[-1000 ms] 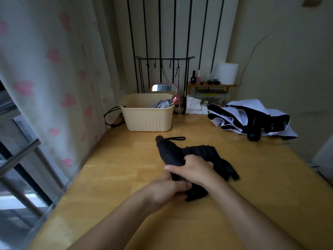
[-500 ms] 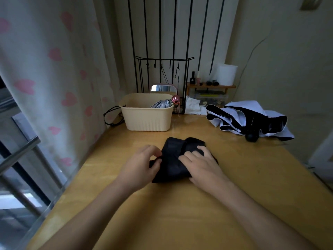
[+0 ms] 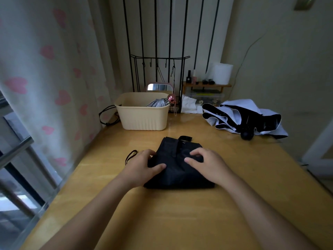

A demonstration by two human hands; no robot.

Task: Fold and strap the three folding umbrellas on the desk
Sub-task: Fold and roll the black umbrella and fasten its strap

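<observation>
A black folding umbrella lies flattened in the middle of the wooden desk, its strap sticking out at the far edge and a black wrist loop at its left. My left hand grips its left side, thumb on top of the fabric. My right hand presses down on its right part with curled fingers. A white and black umbrella lies unfolded and crumpled at the back right, its round black handle toward me. A silver umbrella with a pink handle rests in the beige basket.
A heart-patterned curtain and a window rail run along the desk's left edge. A black wire rack, a mirror, a small wooden shelf with bottles and a paper roll stand at the back wall.
The black umbrella was turned from a slanted roll into a flat bundle. My left hand moved out from under the right to its left side, and my hands spread apart on the fabric.
</observation>
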